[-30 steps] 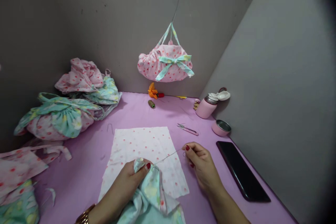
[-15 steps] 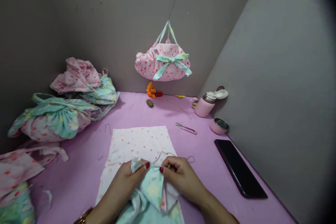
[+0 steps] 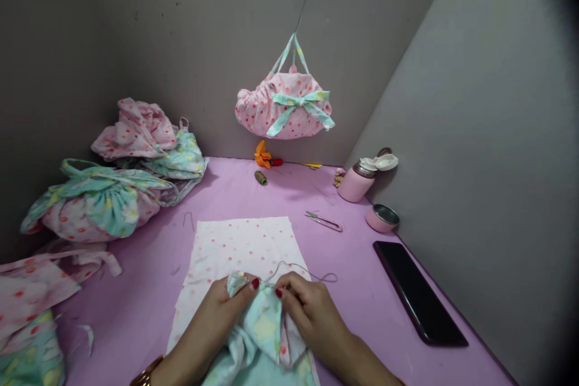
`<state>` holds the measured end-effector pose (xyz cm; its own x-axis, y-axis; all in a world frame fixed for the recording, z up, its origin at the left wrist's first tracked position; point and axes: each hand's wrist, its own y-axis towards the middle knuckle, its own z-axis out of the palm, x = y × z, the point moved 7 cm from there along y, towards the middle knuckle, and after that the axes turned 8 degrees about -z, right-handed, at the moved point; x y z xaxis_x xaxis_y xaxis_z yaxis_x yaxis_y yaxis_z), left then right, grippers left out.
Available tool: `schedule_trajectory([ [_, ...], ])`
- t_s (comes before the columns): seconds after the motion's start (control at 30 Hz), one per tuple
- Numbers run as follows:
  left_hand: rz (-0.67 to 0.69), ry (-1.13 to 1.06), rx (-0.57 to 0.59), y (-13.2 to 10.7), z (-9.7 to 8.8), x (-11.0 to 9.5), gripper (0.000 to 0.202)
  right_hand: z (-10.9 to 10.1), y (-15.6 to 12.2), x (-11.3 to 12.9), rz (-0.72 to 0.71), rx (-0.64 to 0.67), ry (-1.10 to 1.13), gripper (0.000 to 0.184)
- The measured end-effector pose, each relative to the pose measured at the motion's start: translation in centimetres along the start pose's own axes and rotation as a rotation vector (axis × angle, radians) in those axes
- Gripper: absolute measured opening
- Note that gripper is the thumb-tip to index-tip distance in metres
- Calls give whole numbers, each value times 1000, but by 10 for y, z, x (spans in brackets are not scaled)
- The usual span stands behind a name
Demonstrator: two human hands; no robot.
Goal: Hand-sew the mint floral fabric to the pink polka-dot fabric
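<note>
My left hand is closed, pinching a folded edge of mint-green floral fabric between thumb and fingers. Close beside it, my right hand grips the gathered top of the same fabric with thumb and forefinger. A needle cannot be made out there. Dark thread runs from the gathered edge and loops away over the table to the right. Part of the fabric shows a pink dotted side, and it hangs down toward me. Beneath lies a white cloth with red dots, spread flat.
Thread snips, a thread spool, a pink flask, its cup and a black phone lie ahead and right on the purple table. Sewn fabric bags pile up left. A dotted bag hangs overhead.
My right hand's fingers have drawn closer together on the fabric edge, and the hand has turned slightly. The left hand keeps its hold. The whole view has shifted a little.
</note>
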<state>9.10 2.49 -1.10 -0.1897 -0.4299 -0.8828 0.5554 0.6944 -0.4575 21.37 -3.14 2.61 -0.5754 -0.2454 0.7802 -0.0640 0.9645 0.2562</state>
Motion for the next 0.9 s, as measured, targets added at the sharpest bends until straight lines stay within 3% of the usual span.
schedule_trajectory([
  [0.13, 15, -5, 11, 0, 0, 1, 27, 5, 0, 0, 4, 45, -43, 17],
  [0.9, 3, -48, 20, 2, -1, 6, 26, 1, -1, 0, -22, 22, -41, 19],
])
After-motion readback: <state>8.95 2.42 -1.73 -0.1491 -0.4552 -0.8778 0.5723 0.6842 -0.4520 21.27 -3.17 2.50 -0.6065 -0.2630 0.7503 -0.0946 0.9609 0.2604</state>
